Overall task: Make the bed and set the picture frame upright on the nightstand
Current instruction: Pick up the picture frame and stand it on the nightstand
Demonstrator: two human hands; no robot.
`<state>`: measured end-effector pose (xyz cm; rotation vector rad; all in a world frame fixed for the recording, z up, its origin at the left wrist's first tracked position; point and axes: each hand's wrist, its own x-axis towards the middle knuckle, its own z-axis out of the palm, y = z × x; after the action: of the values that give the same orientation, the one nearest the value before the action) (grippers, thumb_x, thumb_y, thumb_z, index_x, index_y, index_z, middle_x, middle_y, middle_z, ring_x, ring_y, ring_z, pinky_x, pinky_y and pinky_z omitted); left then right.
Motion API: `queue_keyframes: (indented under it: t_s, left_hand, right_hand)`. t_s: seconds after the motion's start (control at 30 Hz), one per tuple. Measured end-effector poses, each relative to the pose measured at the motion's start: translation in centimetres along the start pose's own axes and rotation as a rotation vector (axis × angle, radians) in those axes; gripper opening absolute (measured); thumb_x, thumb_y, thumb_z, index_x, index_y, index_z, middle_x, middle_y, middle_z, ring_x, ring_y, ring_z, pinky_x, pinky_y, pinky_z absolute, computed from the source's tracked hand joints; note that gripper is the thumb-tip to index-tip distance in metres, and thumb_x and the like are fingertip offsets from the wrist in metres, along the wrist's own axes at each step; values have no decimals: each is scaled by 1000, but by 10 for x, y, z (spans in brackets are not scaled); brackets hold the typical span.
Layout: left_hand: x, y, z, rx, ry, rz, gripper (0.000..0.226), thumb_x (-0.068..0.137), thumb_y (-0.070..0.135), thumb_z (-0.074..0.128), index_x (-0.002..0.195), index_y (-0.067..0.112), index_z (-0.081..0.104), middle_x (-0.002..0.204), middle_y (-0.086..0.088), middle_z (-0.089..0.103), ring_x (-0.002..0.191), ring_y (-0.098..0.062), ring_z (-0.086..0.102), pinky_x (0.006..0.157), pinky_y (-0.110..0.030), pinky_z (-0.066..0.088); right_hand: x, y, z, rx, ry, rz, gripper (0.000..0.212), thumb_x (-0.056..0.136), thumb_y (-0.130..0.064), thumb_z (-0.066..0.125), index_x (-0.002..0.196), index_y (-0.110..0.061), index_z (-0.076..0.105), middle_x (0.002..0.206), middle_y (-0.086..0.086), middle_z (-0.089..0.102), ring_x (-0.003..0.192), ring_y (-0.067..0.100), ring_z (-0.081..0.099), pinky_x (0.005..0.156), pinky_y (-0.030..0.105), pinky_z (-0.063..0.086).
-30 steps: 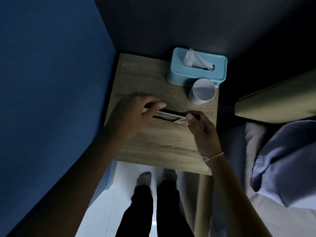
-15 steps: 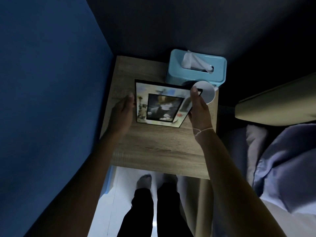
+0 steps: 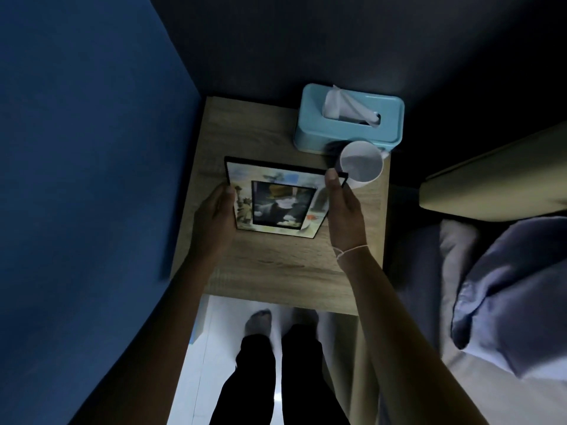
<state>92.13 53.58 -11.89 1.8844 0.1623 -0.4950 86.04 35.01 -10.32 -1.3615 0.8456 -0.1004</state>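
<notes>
A black-rimmed picture frame (image 3: 282, 199) with a colourful mat and a dark photo is held over the wooden nightstand (image 3: 276, 268), its face tilted up toward me. My left hand (image 3: 214, 222) grips its left edge and my right hand (image 3: 342, 210) grips its right edge, thumb on the upper right corner. The bed lies to the right, with a bluish pillow (image 3: 515, 286) and a rumpled pale sheet (image 3: 460, 388).
A light-blue tissue box (image 3: 346, 124) stands at the nightstand's back right, with a white mug (image 3: 362, 165) just in front of it, close to the frame's right corner. A blue wall (image 3: 92, 148) runs along the left. The beige headboard (image 3: 497, 185) is at right; my legs stand below.
The frame went from lying flat, seen edge-on, to being lifted with its picture facing me. Both hands shifted to its side edges; since half a second ago little has moved.
</notes>
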Motion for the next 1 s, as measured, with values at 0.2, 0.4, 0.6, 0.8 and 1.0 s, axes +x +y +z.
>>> queue_keyframes:
  t_s: [0.2,0.4,0.6,0.8,1.0]
  left_hand:
    - [-10,-13,-1,0,11,-29,36,92,21,39,120,20,61,112,3,66,96,-6,60,83,-23,43]
    - [-14,-24,6,74,15,-103,44,96,9,39,139,19,44,124,2,56,105,-12,51,75,-17,35]
    - [-17,-29,14,62,15,-102,49,97,10,43,144,21,33,130,8,47,113,-8,47,88,-23,38]
    - [-33,-49,19,156,126,-148,46,88,3,46,135,7,45,128,-15,58,118,-27,54,93,-32,44]
    - [-37,-53,32,302,40,-97,74,87,-7,43,152,16,15,142,-10,47,108,-19,54,77,-21,40]
  right_hand:
    - [-18,18,1,-10,-49,-64,42,89,-39,62,124,-16,56,114,-4,68,107,5,63,88,20,51]
    - [-31,62,0,-195,-25,18,65,80,-30,63,140,-28,41,134,-1,57,125,16,52,106,51,42]
    - [-29,73,3,-316,-28,8,67,83,-11,62,142,-31,36,132,-3,57,122,15,54,104,48,45]
    - [-37,88,-1,-449,-54,70,73,87,-5,58,150,-25,27,142,3,50,124,21,51,104,34,42]
    - [-41,96,0,-522,-64,79,81,88,-6,54,153,-28,12,138,12,53,81,9,57,61,-1,36]
